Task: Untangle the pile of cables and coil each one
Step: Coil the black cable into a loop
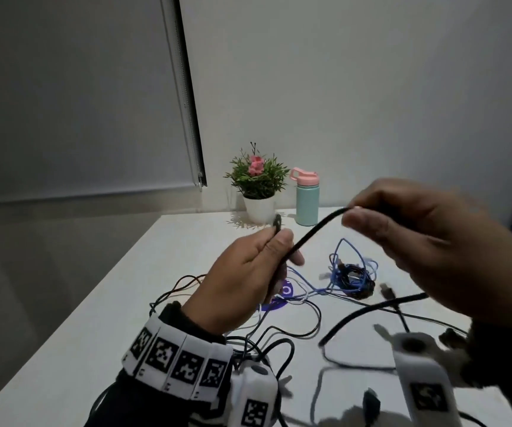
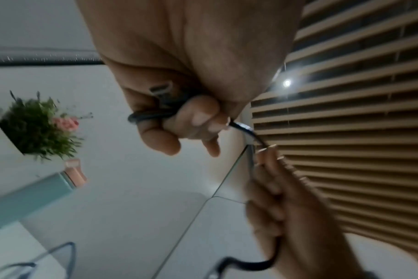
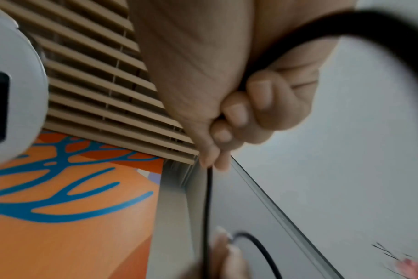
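Note:
A thick black cable (image 1: 316, 229) stretches in the air between both hands above the white table (image 1: 131, 291). My left hand (image 1: 279, 241) grips one end of it, with a small loop (image 1: 278, 223) sticking up past the thumb. The left wrist view shows a USB plug (image 2: 160, 90) tucked under the curled fingers (image 2: 193, 117). My right hand (image 1: 353, 214) pinches the cable between thumb and fingertips. The rest of the cable (image 1: 371, 306) trails from that hand down to the table. In the right wrist view the cable (image 3: 298, 37) crosses the palm and leaves at the fingertips (image 3: 212, 162).
A tangle of blue and black cables (image 1: 353, 275) lies mid-table, with thin black, white and brown wires (image 1: 279, 328) spread toward me. A potted plant (image 1: 258, 180) and a teal bottle with a pink lid (image 1: 306, 201) stand at the far edge by the wall.

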`<state>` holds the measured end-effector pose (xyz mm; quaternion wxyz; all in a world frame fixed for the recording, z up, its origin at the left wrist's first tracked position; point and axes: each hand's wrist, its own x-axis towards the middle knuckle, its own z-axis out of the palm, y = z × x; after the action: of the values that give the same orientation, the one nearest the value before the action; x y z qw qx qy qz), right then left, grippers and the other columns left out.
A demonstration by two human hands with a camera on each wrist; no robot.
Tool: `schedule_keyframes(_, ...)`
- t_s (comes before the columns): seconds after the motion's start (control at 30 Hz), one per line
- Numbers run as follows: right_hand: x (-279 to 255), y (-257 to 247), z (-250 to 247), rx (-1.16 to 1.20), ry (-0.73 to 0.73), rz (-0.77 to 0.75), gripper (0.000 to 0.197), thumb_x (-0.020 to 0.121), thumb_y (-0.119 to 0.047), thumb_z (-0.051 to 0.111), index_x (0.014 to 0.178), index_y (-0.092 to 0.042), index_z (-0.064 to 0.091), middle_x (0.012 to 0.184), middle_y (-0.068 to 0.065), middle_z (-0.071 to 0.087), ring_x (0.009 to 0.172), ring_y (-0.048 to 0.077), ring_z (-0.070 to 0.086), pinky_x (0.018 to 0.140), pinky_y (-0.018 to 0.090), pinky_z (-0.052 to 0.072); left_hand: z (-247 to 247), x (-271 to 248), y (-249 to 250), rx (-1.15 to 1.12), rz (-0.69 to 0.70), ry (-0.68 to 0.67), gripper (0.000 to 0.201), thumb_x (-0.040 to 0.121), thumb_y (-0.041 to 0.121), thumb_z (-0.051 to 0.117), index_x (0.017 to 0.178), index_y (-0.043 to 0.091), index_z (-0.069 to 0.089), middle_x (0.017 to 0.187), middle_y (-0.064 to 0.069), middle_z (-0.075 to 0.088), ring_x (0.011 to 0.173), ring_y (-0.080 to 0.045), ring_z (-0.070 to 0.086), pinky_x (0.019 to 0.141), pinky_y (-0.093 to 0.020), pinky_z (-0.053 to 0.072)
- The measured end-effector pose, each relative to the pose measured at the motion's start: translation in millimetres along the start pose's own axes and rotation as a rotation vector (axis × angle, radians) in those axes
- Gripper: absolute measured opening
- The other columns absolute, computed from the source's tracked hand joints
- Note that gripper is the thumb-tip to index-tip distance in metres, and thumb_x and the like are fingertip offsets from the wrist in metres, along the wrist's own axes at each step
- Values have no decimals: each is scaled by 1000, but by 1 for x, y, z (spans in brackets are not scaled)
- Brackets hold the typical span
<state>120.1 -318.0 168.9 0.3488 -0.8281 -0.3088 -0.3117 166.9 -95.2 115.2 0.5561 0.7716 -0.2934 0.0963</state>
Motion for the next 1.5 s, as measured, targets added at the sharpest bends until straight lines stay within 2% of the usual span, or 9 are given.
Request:
schedule_keyframes(0.23, 6, 24, 28, -53, 246, 83, 29, 93, -48, 52, 84, -22, 62, 66, -10, 58, 60, 4, 48, 53, 9, 33, 7, -7, 30, -910, -66, -463, 48, 102, 44, 48, 65, 13, 53, 42, 6, 31, 33, -10, 27, 55, -29, 46)
schedule_keyframes(0.37, 1, 37, 56, -6, 19, 199, 12, 98, -36, 51, 99, -29, 61, 66, -12, 59, 64, 1, 54, 55, 11, 36, 7, -8, 39, -1151, 68, -357, 32, 103, 26, 48, 93, 2, 66, 48, 4, 43, 36, -6, 48, 59, -26, 53)
schedule_keyframes(0.47, -4, 33, 76, 65, -211, 240, 17, 99, -29, 54, 97, -44, 47, 65, -14, 55, 58, 2, 53, 55, 18, 38, 0, -6, 44, -1204, 162, -223, 38, 103, 25, 44, 125, 0, 64, 94, -8, 75, 74, -19, 74, 80, -35, 60)
schedule_keyframes(0.57, -8, 16, 84, 210, -448, 239, 21, 95, -28, 59, 107, -40, 46, 71, -7, 58, 57, 6, 53, 60, 36, 51, -5, -1, 45, -1049, 210, -67, 44, 101, 32, 42, 134, 8, 58, 130, -12, 68, 112, -27, 70, 96, -39, 55)
schedule_keyframes(0.73, -12, -6, 69, 613, -703, 349, 37, 82, -17, 63, 115, -27, 52, 73, -3, 59, 63, 26, 56, 64, 50, 53, -2, 0, 32, -530, 246, 138, 50, 96, 36, 45, 143, 19, 47, 139, -4, 63, 123, -26, 64, 104, -35, 50)
schedule_keyframes(1.07, -6, -4, 53, 1065, -774, 431, 51, 83, 10, 52, 129, -9, 55, 74, 10, 50, 45, 21, 53, 45, 27, 51, -8, -6, 27, 549, 314, 171, 43, 107, 44, 38, 149, 39, 44, 74, 12, 67, 72, -5, 65, 64, -11, 45)
schedule_keyframes(1.23, -5, 9, 32, 1156, -547, 434, 56, 79, 10, 56, 128, -17, 57, 83, 13, 62, 47, 22, 56, 45, 30, 50, -34, -4, 16, 650, 131, 209, 41, 102, 51, 35, 121, 33, 67, 61, 28, 57, 64, 0, 55, 55, -15, 34)
schedule_keyframes(1.33, 1, 17, 32, 1074, -296, 401, 41, 83, 6, 55, 119, -14, 60, 85, 13, 64, 49, 21, 53, 45, 31, 48, -30, -4, 16, 403, 70, 61, 52, 103, 57, 35, 78, 25, 69, 56, 16, 51, 51, -1, 44, 51, -15, 29)
schedule_keyframes(1.5, 5, 26, 39, 843, -42, 345, 19, 95, -6, 58, 107, -20, 59, 92, 12, 70, 46, 20, 52, 39, 27, 42, -23, -5, 26, -200, -37, -163, 42, 99, 42, 52, 65, 18, 49, 59, 1, 29, 50, -13, 25, 50, -24, 24)
